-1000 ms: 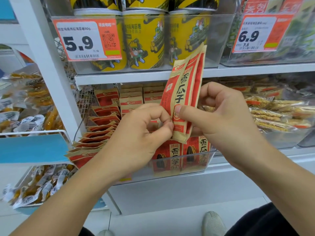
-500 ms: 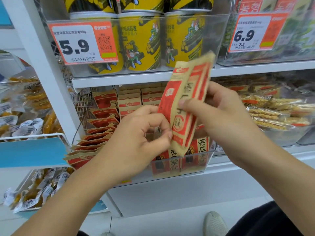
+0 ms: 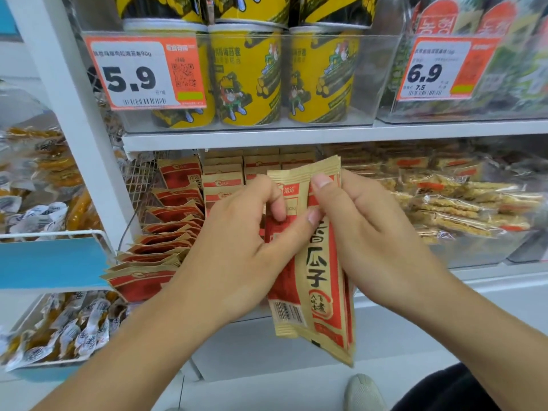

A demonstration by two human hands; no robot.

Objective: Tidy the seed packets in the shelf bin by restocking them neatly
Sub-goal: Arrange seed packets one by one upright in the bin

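Note:
A small stack of red-and-tan seed packets [image 3: 318, 280] hangs upright in front of the shelf, held by both hands. My left hand [image 3: 237, 256] pinches the left packet, which shows its barcode side. My right hand [image 3: 364, 232] grips the right packets from the side, thumb across their top front. Behind them, in the clear shelf bin [image 3: 249, 315], more of the same seed packets [image 3: 166, 250] lie fanned and leaning at the left, and others stand upright at the back [image 3: 225, 179]. The bin's front middle is hidden by my hands.
Yellow snack cups [image 3: 249, 75] fill a clear bin on the shelf above, behind a 5.9 price tag [image 3: 142, 72]. Bar snacks in clear wrap [image 3: 462, 203] sit to the right. Wrapped snacks [image 3: 56, 327] fill the blue racks at left. A shoe [image 3: 363, 391] shows below.
The held packets have come down from in front of the upper shelf to bin height and turned upright. My left hand now pinches one packet apart from the rest.

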